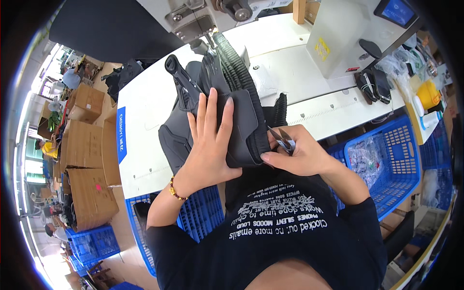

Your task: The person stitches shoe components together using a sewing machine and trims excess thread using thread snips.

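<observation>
A padded black bag-like piece (244,126) lies across the white table, its far end by the needle area of a sewing machine (191,21). A ribbed, gathered black strip (236,65) runs along its right edge. On its left part is a black handle-like loop (181,75). My left hand (207,147) rests flat on the piece with fingers stretched out. At the near right edge, my right hand (302,152) holds small thread snips (285,140), blades pointing up and left. Its thumb touches the ribbed edge; some of its fingers are hidden.
A blue basket (408,186) holding clear plastic stands at the right; another blue basket (200,212) is below the table at the left. A dark bundle (374,86) lies by a pale machine housing (336,38). Cartons (89,198) and people (50,147) are farther left.
</observation>
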Motion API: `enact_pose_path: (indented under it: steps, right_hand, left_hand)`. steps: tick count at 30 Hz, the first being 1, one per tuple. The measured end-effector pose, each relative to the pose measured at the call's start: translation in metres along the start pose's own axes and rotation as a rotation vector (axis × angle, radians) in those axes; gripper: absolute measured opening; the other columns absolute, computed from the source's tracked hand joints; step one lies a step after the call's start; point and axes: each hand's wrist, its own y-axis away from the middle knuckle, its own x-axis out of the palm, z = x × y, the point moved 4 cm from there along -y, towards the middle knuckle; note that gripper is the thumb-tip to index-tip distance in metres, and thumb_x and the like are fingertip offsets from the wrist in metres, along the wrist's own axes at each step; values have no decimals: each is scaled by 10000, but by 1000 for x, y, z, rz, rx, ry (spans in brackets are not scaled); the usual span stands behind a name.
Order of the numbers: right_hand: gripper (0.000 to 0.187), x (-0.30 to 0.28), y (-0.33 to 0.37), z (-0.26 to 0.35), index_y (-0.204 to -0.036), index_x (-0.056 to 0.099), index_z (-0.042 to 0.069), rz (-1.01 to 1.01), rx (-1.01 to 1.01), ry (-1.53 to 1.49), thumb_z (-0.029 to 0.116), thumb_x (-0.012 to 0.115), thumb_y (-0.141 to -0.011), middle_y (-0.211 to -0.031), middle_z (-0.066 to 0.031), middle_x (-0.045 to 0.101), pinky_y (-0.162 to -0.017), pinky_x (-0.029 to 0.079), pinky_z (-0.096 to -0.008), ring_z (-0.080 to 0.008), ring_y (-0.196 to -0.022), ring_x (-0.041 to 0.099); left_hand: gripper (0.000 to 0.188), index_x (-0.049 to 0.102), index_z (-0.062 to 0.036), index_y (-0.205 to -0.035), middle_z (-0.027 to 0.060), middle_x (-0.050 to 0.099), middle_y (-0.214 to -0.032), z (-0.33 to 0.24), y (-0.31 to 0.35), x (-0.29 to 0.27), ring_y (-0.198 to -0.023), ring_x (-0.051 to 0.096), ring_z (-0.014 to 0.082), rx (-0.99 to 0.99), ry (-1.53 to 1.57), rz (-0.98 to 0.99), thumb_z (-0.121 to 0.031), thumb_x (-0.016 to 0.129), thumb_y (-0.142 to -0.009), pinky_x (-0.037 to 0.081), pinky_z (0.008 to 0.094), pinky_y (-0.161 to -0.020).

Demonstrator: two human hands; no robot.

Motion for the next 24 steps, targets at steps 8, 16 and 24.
enact_pose_path:
  steps: [8,16,24]
  right_hand:
    - [257,6,-38,-16,-641,520,21,-304,-304,687,207,674,-552,-666,-131,519,-587,425,-383,-311,-669,529]
    - [280,2,-37,-42,-587,465,-20,-330,-65,452,175,663,-556,-593,-139,450,-498,358,-358,-299,-542,450]
    - [301,-4,-39,-32,-853,589,-12,-153,202,-200,7,713,-579,-789,-49,602,-730,432,-266,-130,-738,553]
  left_hand:
    - [995,181,-35,-1332,264,84,-1371,6,1,-2,-1270,78,439,-30,40,-81,-140,705,-493,123,611,-948]
    - [274,523,50,-1088,129,555,-1080,192,121,0,-989,524,159,-764,771,-812,-87,439,-865,403,261,-854]
    - [279,466,43,-1109,151,538,-1075,193,106,85,-949,548,198,-697,1662,-232,-101,395,-882,468,318,-797]
